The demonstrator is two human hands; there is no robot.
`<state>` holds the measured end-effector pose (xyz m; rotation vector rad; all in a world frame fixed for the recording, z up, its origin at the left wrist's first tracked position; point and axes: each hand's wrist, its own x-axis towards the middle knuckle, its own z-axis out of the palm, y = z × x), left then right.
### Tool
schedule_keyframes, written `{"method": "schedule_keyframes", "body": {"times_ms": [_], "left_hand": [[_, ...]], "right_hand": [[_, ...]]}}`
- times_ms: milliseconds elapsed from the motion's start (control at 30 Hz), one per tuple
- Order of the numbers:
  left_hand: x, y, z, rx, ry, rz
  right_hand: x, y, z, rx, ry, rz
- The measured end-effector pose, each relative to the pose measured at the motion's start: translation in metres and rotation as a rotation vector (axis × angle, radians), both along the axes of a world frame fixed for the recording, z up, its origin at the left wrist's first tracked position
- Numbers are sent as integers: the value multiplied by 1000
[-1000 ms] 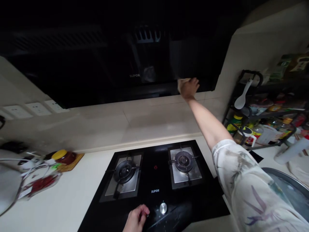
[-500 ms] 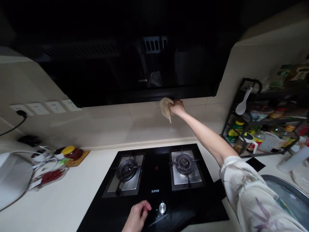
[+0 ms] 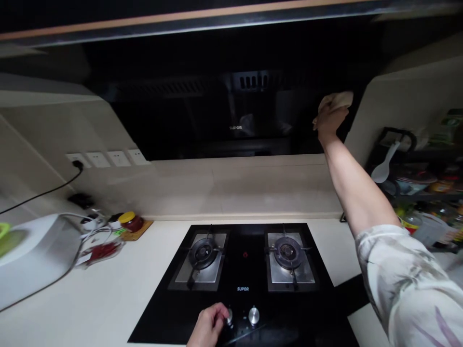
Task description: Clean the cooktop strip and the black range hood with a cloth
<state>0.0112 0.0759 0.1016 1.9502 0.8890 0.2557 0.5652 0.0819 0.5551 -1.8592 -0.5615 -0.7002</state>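
Right hand (image 3: 330,123): closed round a cloth (image 3: 334,100), pressed on the range hood (image 3: 231,111) corner.
Left hand (image 3: 210,325): fingers seemingly pinch the knob (image 3: 228,315); view dim.
Risk: leaning could twist it, lighting a burner (image 3: 203,252) below the outstretched sleeve (image 3: 408,284).

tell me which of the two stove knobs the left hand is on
The left knob: the left hand has its fingers on it, while the right knob stands bare beside it.

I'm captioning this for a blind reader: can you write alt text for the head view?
A right hand presses a cloth against the right end of a black range hood above a two-burner gas hob. The left hand rests at a knob on the hob's front edge.
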Motion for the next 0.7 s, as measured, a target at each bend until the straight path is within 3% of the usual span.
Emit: {"method": "schedule_keyframes", "body": {"times_ms": [67, 133, 300, 400, 467, 567, 700], "left_hand": [[-5, 0, 0, -7, 4, 20], [-9, 0, -2, -21, 1, 43], [-12, -2, -10, -59, -6, 96], [-10, -3, -8, -45, -17, 103], [-10, -4, -5, -39, -33, 103], [-17, -4, -2, -49, -58, 125], [-42, -5, -6, -50, -82, 181]], "right_hand": [[-24, 31, 1, 86, 75, -81], [-62, 67, -5, 56, -11, -59], [-162, 144, -31, -283, -384, 126], [-194, 168, -47, -502, -587, 319], [-196, 172, -55, -611, -671, 408], [-173, 160, -69, -690, -755, 456], [-128, 137, -102, -650, -709, 368]]}}
